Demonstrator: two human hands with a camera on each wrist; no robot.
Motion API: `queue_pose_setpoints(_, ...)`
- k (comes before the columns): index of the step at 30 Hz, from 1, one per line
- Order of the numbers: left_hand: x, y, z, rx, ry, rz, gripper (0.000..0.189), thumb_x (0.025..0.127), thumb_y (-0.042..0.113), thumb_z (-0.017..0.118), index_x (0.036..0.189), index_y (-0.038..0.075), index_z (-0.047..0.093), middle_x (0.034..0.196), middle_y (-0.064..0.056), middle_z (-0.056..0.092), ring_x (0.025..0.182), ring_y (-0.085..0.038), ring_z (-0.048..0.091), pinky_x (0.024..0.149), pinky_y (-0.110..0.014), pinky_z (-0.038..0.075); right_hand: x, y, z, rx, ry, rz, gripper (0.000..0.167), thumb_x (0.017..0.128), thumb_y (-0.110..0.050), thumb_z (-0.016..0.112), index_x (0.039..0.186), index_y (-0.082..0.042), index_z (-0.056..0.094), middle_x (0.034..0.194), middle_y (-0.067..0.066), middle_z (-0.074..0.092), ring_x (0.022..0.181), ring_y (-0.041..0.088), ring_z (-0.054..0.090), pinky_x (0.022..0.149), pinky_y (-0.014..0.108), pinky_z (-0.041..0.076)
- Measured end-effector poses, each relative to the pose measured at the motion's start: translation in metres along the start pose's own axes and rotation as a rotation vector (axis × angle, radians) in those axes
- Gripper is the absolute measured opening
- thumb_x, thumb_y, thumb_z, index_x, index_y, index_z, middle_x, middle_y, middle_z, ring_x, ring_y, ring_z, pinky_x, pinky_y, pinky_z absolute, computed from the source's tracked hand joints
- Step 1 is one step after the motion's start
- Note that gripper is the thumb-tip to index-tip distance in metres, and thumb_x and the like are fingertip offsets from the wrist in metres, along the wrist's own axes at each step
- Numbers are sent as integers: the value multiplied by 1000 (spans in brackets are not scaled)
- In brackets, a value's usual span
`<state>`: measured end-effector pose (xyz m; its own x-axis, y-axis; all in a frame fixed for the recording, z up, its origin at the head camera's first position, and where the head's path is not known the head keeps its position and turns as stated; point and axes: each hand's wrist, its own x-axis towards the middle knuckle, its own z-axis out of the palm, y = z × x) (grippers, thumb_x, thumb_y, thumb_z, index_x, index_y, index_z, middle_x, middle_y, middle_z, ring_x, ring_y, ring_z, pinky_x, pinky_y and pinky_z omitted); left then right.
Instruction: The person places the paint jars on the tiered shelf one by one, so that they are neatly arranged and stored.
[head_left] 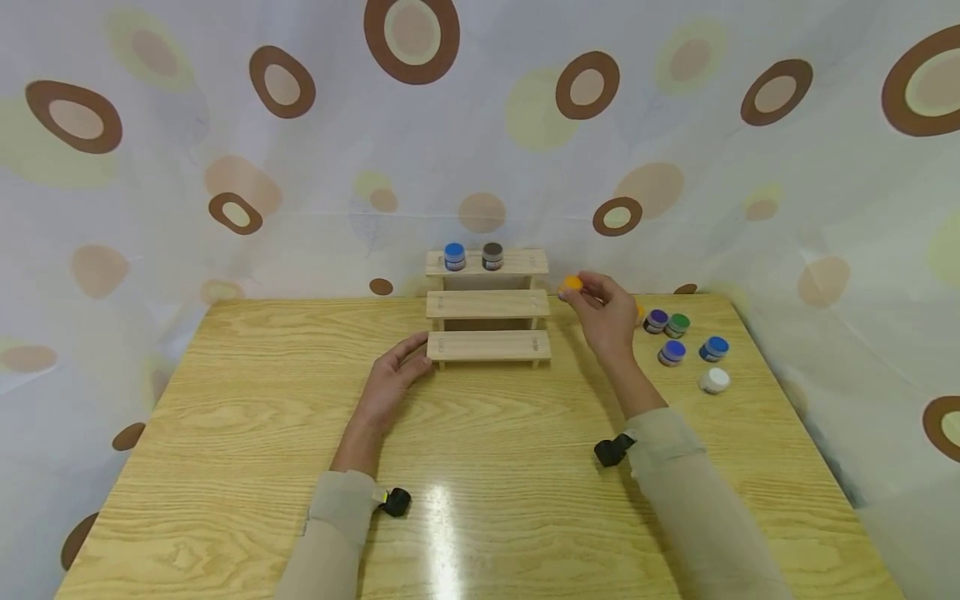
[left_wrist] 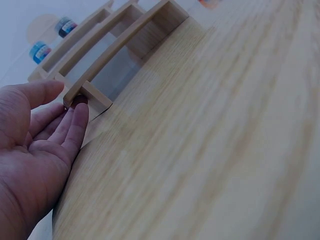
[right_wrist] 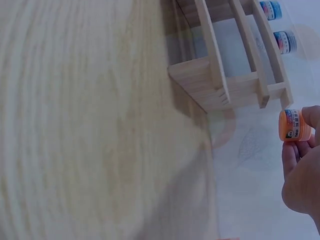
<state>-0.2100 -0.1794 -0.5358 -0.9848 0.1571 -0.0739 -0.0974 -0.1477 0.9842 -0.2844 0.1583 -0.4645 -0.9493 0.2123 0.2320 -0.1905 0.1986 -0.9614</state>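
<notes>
A three-tier wooden display rack (head_left: 488, 346) stands at the back of the table. My left hand (head_left: 392, 379) holds the left end of its lowest step, its fingertips at the step's end in the left wrist view. My right hand (head_left: 606, 317) pinches a small orange paint jar (right_wrist: 295, 125) between thumb and fingers, raised just right of the rack, around the height of the upper steps. On the top step sit a blue-lidded paint jar (head_left: 454, 257) and a dark brown-lidded one (head_left: 492, 256), side by side, left of its right end.
Right of the right hand stand more paint jars: purple (head_left: 656, 321), green (head_left: 678, 325), violet-blue (head_left: 672, 352), blue (head_left: 714, 348) and white (head_left: 715, 381). Another orange jar (head_left: 640, 315) is partly hidden behind the hand. A patterned curtain (head_left: 322, 183) hangs behind the wooden table (head_left: 285, 417).
</notes>
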Motion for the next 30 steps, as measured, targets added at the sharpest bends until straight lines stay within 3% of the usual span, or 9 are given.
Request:
queue_pose_setpoints(4,2,-1,0,-1,3,4,52,109,10,61,159,9,47,160,-13,50,142,-30,54,107,-28,53,-1,-23,3,-11,-27,-15,39,96,-3,77,131,11,67,129,27,67,115,32,66,94,20,58)
queue_pose_setpoints(10,4,-2,0,3,10,-4,51,108,11,61,158,10,48,160,-11,50,140,-29,56,108,-29,52,2,-38,10,-27,-45,-62,38,97,-2,75,131,12,66,128,30,67,114,32,67,97,25,58)
queue_pose_setpoints(22,2,0,-1,7,20,-12,52,108,11,62,158,10,48,156,-13,54,141,-29,56,111,-35,51,10,-47,23,17,-81,-141,36,96,2,75,128,17,66,126,33,67,115,39,65,103,37,58)
queue_pose_setpoints(30,1,0,0,20,32,-28,53,108,12,63,159,12,49,155,-13,55,138,-27,58,108,-32,52,18,-45,32,-11,-115,-126,37,97,0,76,130,13,67,127,30,68,117,36,67,101,30,58)
